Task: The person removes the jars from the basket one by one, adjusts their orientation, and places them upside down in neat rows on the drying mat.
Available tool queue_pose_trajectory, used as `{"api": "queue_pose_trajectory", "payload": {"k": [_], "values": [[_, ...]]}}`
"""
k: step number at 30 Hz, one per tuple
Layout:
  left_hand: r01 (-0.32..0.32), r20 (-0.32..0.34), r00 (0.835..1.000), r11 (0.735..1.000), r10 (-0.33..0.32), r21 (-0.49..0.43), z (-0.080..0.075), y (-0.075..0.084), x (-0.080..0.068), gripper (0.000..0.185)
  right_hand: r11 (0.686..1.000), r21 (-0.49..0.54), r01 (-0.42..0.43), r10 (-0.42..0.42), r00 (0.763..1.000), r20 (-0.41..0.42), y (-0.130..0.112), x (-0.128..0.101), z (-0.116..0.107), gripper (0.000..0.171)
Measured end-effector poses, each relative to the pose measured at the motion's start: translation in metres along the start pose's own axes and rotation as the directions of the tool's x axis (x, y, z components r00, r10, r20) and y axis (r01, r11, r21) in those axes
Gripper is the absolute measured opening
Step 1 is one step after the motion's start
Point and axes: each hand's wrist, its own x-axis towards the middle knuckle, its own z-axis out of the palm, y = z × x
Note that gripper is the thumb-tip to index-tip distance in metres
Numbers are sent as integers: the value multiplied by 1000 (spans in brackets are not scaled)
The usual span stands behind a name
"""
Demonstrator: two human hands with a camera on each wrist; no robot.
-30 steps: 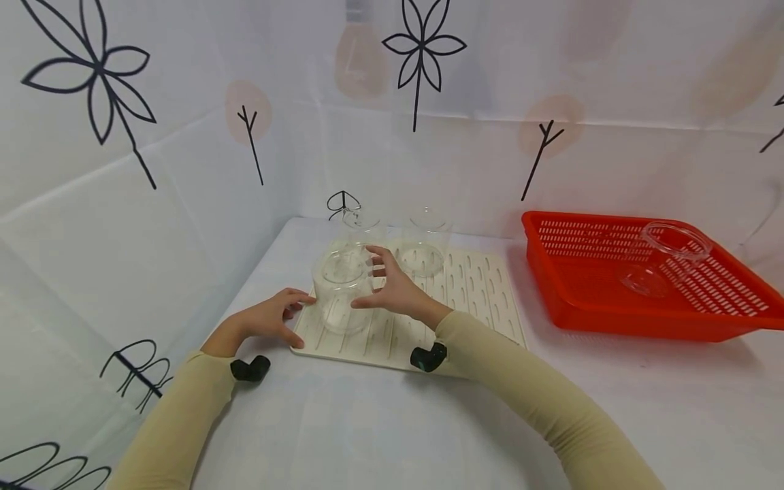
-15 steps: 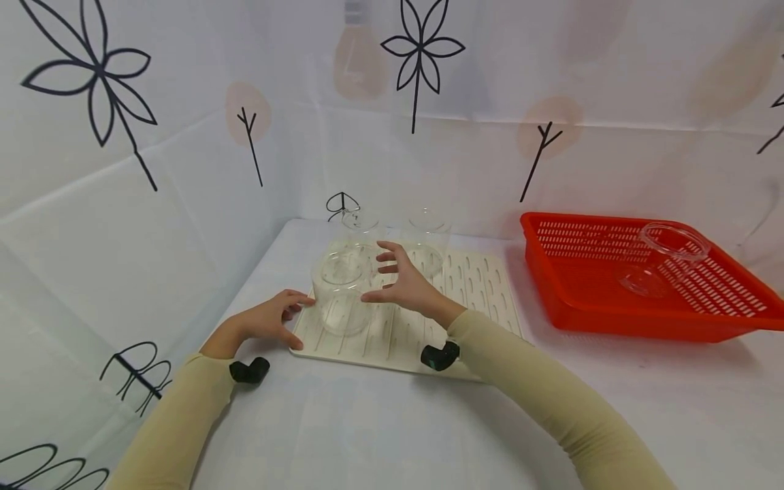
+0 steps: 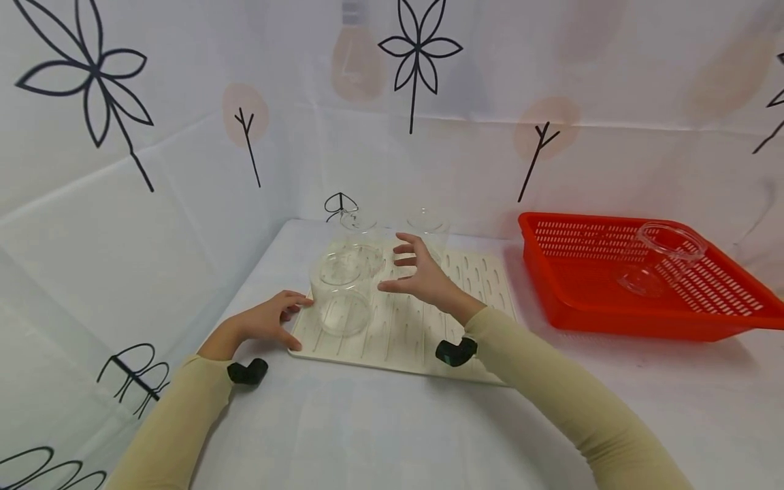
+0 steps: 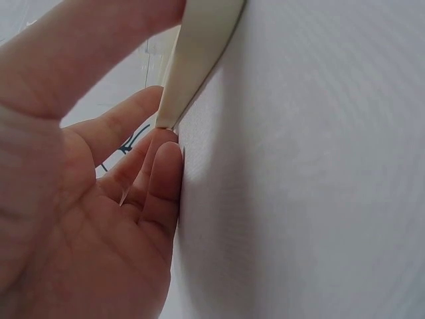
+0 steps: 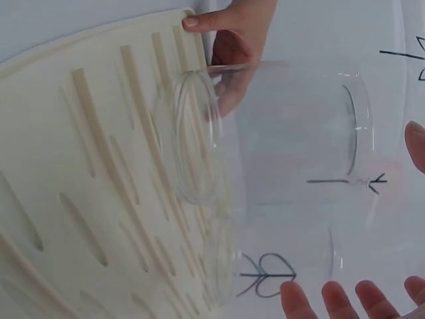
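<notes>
A clear glass stands mouth down near the front left of a cream ridged drying mat. My left hand rests at the mat's front-left corner. Its thumb lies on the corner, and its fingertips touch the left edge, as the left wrist view shows. To the right of that glass hovers my right hand, fingers spread and curved with nothing between them. Behind stand a second clear glass and a third, the latter partly hidden by the right hand. The right wrist view shows the front glass with its rim on the mat.
A red plastic basket with slotted sides sits to the right of the mat. Inside it a clear glass leans, its wide rim upward. White patterned cloth hangs behind and to the left.
The right hand has let go of the front glass and drawn away to the right and slightly back. That glass stays put, and the left hand keeps its place at the mat's corner.
</notes>
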Motion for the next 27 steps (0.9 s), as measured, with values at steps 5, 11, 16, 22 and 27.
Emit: {"api": "queue_pose_trajectory", "payload": {"k": [5, 11, 16, 22, 27], "values": [[7, -4, 1000, 1000, -7, 9, 0, -2, 2, 88, 1000, 0, 18, -18, 999, -29, -2, -4, -12, 94], [6, -10, 1000, 1000, -5, 8, 1, -5, 2, 88, 1000, -13, 23, -24, 998, -66, -6, -11, -29, 95], [-2, -14, 1000, 1000, 2, 13, 1, -6, 2, 88, 999, -37, 18, -22, 995, -101, -11, -18, -44, 94], [12, -15, 1000, 1000, -12, 10, 1, -6, 0, 88, 996, -88, 4, -17, 989, -146, -14, -24, -62, 90], [5, -11, 1000, 1000, -5, 12, 2, -6, 2, 87, 993, -119, -14, -9, 982, -188, -13, -32, -77, 88]]}}
